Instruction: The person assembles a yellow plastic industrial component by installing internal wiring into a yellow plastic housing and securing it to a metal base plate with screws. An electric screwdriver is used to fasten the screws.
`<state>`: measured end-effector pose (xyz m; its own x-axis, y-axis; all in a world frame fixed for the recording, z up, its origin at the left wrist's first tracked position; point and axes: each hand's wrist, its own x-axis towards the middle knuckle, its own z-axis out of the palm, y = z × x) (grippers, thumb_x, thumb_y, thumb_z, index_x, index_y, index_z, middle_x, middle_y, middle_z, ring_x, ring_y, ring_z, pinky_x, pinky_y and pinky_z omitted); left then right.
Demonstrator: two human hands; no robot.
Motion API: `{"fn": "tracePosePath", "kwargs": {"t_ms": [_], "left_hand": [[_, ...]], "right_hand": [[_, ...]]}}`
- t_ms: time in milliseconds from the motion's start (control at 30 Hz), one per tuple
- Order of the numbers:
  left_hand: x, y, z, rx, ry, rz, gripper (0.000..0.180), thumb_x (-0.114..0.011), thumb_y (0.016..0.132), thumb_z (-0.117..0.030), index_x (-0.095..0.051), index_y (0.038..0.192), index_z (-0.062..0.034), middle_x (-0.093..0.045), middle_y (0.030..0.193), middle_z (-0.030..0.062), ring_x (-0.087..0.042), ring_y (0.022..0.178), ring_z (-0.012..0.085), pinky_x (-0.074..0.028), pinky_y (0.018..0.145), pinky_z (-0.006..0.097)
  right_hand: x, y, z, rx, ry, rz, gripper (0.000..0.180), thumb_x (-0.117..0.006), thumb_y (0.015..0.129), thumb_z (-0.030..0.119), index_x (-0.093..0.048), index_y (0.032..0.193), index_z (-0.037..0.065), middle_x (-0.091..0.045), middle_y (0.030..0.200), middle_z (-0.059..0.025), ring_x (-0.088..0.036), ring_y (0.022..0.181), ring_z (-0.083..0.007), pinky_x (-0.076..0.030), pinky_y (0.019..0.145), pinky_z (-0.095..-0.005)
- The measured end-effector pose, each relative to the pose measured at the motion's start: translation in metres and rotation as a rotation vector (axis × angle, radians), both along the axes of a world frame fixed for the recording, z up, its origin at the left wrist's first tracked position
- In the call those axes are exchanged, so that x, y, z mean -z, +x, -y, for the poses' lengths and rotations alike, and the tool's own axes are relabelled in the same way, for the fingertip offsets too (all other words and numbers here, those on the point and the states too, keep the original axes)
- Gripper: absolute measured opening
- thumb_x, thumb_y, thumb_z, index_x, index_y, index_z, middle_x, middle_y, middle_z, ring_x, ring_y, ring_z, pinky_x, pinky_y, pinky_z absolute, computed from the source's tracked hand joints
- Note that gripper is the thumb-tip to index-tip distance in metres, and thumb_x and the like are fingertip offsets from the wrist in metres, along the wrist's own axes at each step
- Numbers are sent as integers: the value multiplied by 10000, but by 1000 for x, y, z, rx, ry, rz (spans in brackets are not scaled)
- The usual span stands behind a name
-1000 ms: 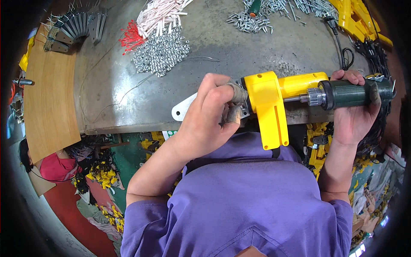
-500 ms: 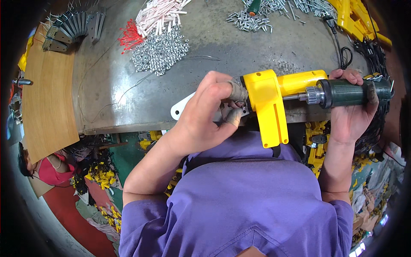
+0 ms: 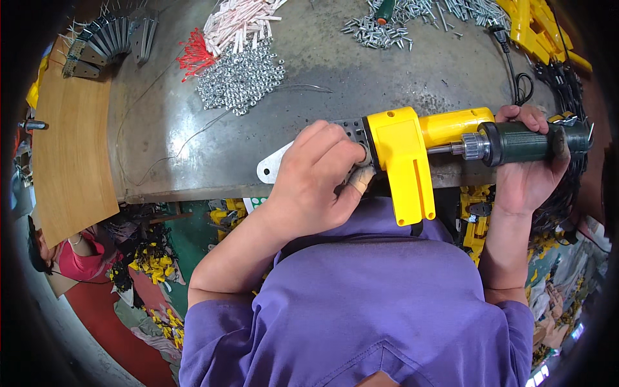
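My left hand (image 3: pixel 316 174) is closed around the perforated metal guard (image 3: pixel 352 129) of a yellow plastic tool housing (image 3: pixel 400 145). From that guard a flat, rounded metal plate (image 3: pixel 273 164) sticks out to the left, with a hole near its tip. Tape wraps some of my left fingertips. In my right hand (image 3: pixel 525 187) lies a dark green electric screwdriver (image 3: pixel 525 143), held level from beneath. Its silver chuck points left, and the shaft reaches the housing's right side below the yellow handle (image 3: pixel 458 126); the bit's tip is hidden there.
On the grey metal table (image 3: pixel 309 58) lie piles of nuts (image 3: pixel 238 80), red pieces (image 3: pixel 195 55), white sleeves (image 3: pixel 238 22) and screws (image 3: pixel 380 35). Yellow housings (image 3: pixel 532 29) and black cables (image 3: pixel 561 84) are at right. A wooden board (image 3: pixel 74 142) holds metal plates. Another person (image 3: pixel 84 255) is at left.
My left fingers have shifted and closed more around the guard, uncovering its holes at the top. The housing has dropped slightly toward me; the screwdriver has barely moved.
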<state>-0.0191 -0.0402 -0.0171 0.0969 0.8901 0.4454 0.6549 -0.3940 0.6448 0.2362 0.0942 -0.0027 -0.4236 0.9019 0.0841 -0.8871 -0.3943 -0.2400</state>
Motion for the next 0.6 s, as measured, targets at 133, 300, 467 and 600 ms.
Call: {"fn": "tracePosePath", "kwargs": {"t_ms": [133,300,467,600], "left_hand": [[0,3,-2,-35,23,33,265,-729,622,1,-525,786,-41,-508,697,97,-496,625,286,-390,574,371],[4,0,5,-3,-4,-19,337,-741,615,-47,-535,882,-33,-515,828,133,-506,742,325,-414,651,398],[-3,6,14,-187,-19,-187,619,-811,595,-161,-464,1090,-29,-464,1109,222,-485,973,393,-407,819,476],[-4,-7,19,-141,-53,-224,641,-817,580,-171,-456,1087,-19,-465,1138,234,-483,1008,420,-411,845,500]], "right_hand": [[-4,1,2,44,31,28,315,-643,796,164,-453,961,-25,-463,929,-74,-476,945,-203,-241,1087,-417],[-12,11,-7,65,-13,207,353,-644,830,229,-469,1004,-24,-482,982,-91,-475,973,-210,-255,1078,-430],[-32,85,-63,133,393,1178,433,-589,895,365,-505,1117,3,-562,840,-115,-565,807,-277,-454,880,-415],[-39,86,-68,228,776,2620,512,-618,872,348,-470,1195,-21,-604,1079,-298,-590,991,-434,-461,814,-461]]}}
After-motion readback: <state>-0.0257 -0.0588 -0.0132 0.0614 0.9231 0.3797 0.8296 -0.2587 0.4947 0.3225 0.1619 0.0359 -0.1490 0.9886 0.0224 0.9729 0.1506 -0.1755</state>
